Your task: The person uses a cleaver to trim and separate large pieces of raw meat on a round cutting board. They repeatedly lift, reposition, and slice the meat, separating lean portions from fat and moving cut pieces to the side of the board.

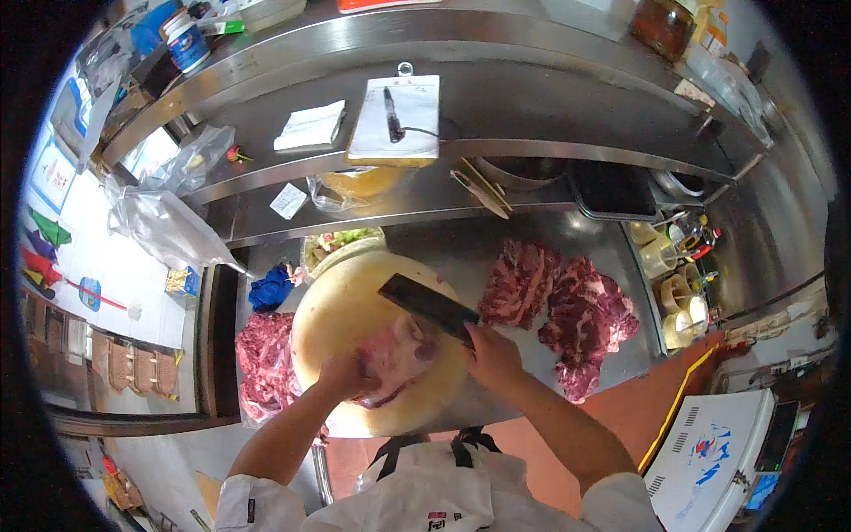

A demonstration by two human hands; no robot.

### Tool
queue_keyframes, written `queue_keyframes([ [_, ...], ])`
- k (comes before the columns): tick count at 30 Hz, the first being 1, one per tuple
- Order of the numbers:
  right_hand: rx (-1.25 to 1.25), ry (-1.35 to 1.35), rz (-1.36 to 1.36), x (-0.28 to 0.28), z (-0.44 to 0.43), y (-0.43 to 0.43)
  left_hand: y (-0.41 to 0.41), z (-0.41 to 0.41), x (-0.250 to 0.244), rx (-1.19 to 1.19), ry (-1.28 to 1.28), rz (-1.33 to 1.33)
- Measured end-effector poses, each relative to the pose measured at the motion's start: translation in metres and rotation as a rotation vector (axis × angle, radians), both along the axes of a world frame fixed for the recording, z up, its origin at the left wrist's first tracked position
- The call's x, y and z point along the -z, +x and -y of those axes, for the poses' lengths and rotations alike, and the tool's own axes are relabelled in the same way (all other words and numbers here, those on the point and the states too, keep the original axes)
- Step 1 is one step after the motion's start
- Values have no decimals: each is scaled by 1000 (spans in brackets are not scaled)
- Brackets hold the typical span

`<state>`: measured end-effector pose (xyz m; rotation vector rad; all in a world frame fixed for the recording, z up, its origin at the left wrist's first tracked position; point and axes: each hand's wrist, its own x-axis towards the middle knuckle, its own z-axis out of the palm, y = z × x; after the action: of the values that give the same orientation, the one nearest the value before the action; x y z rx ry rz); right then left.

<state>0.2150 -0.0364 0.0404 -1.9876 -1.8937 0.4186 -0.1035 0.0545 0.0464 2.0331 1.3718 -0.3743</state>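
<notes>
A piece of raw meat [399, 356] lies on a thick round chopping block [332, 292]. My left hand [349, 378] grips the meat's left side, its fingertips partly hidden against it. My right hand [493, 356] is closed around the handle of a cleaver [429, 302], whose dark broad blade extends up and left above the upper edge of the meat. Whether the blade touches the meat cannot be told. Raw red meat [266, 366] is heaped left of the block. Two more portions, one slab [518, 284] and one larger piece [588, 319], lie on the steel counter to the right.
Behind the block stand a bowl of chopped vegetables [342, 247] and a crumpled blue cloth or bag [270, 289]. Steel shelves [552, 100] cross above the counter, holding a clipboard [395, 120] with a pen. Seasoning containers [678, 299] line the right side.
</notes>
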Motion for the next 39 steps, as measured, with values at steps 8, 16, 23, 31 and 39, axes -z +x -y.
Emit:
queue_keyframes([
  [8, -244, -86, 161, 68, -114, -30, -25, 16, 26, 178, 458, 1],
  [16, -348, 67, 88, 93, -120, -24, -72, 32, 39, -263, 50, 335],
  [23, 107, 272, -190, 82, -12, -15, -117, 27, 58, -194, -288, 761],
  [31, 542, -285, -294, 98, 215, 17, -67, 54, 112, -72, 446, 789],
  [39, 550, -659, -130, 175, 375, 92, -27, 45, 106, -753, -448, 1301],
])
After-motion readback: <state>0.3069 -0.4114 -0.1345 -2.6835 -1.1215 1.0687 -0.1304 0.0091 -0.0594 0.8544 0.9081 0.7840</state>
